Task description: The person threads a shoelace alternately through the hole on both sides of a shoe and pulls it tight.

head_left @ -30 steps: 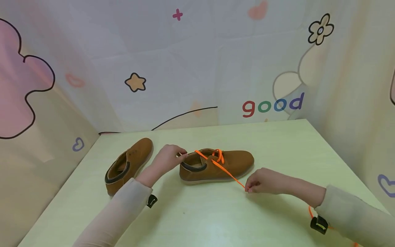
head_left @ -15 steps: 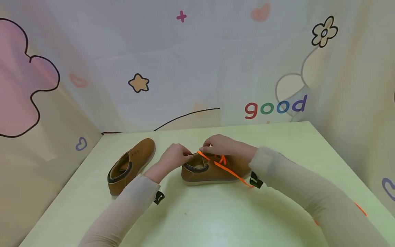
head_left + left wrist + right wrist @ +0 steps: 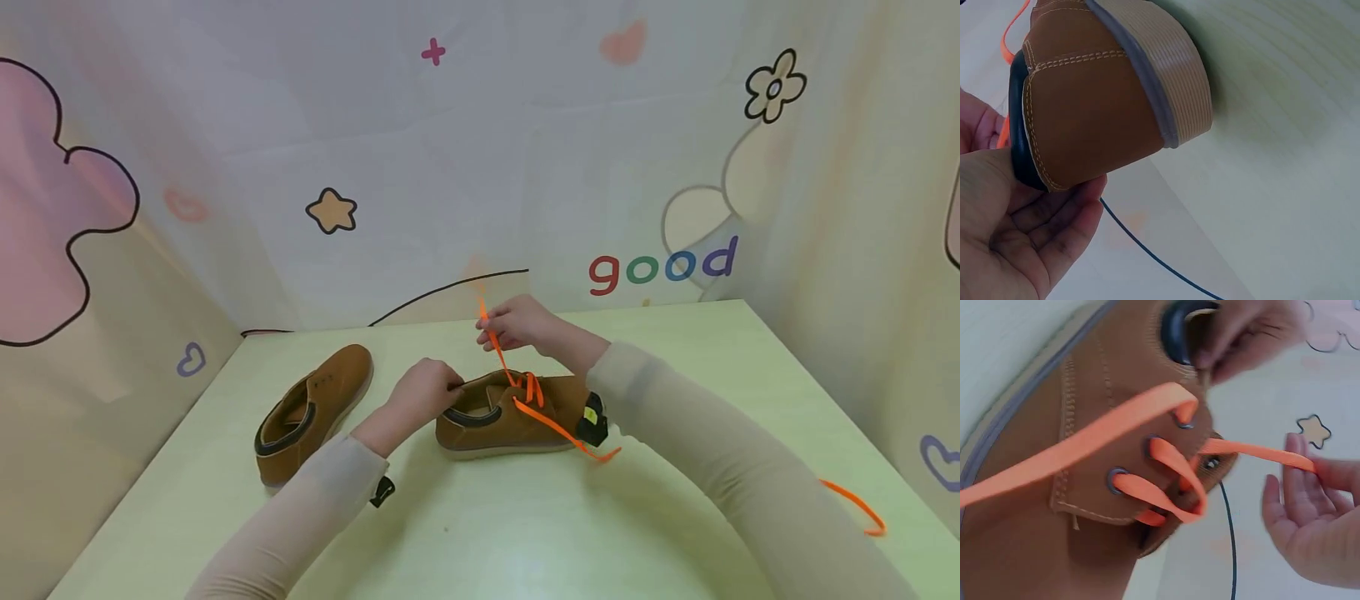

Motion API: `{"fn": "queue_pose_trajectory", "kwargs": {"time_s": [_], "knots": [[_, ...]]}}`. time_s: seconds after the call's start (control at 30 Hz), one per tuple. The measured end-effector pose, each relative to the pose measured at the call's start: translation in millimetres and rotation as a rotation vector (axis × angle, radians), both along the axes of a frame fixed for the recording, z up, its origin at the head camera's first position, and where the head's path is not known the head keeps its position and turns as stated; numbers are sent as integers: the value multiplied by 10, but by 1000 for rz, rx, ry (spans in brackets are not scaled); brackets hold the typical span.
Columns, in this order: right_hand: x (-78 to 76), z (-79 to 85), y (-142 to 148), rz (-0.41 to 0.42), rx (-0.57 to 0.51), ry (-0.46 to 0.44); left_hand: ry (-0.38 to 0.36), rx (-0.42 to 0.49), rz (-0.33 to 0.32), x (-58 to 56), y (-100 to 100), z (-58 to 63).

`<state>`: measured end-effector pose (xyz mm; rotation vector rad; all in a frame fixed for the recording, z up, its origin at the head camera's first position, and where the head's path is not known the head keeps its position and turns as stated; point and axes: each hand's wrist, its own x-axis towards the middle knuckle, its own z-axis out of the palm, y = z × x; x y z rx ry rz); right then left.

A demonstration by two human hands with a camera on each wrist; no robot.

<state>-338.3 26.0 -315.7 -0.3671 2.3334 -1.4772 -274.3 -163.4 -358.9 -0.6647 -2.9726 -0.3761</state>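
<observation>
A brown shoe with a dark padded collar stands on the table, toe to the right. My left hand grips its collar at the heel; in the left wrist view, fingers curl at the heel's edge. Above the shoe, my right hand pinches an orange shoelace drawn up from the far eyelet side. In the right wrist view the flat lace runs taut from the shoe to thumb and finger. The lace's other end hangs over the near side onto the table.
A second brown shoe, with no lace in its eyelets, stands at the left, angled away. Another orange lace stretch lies on the table at the right, partly behind the right sleeve. A patterned curtain borders the table's back.
My right hand let go of the near lace end, crossed over the shoe and took the other end, pulling it up and back. The left hand has shifted slightly along the collar.
</observation>
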Motion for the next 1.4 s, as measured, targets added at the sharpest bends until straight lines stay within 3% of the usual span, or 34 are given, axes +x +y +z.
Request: {"fn": "queue_pose_trajectory", "kwargs": {"time_s": [0.23,0.4,0.57,0.73,0.87,0.97,1.2,1.4], "knots": [[-45,144,297,-182,-240,-72,14,-70,-56,11,6,7],[-61,242,570,-260,-292,-57,-42,-101,-64,-29,20,68],[22,363,776,-260,-254,-3,-148,-159,-45,-185,126,320],[160,391,832,-155,-147,36,-182,-175,-121,-368,312,519],[281,302,841,-9,-29,60,-220,-229,-170,-466,475,546],[327,196,828,46,49,78,-217,-273,-190,-502,557,521],[350,-118,668,46,235,177,-257,-269,-183,-537,599,477],[415,-359,470,53,290,286,-270,-225,-162,-565,588,437]]}}
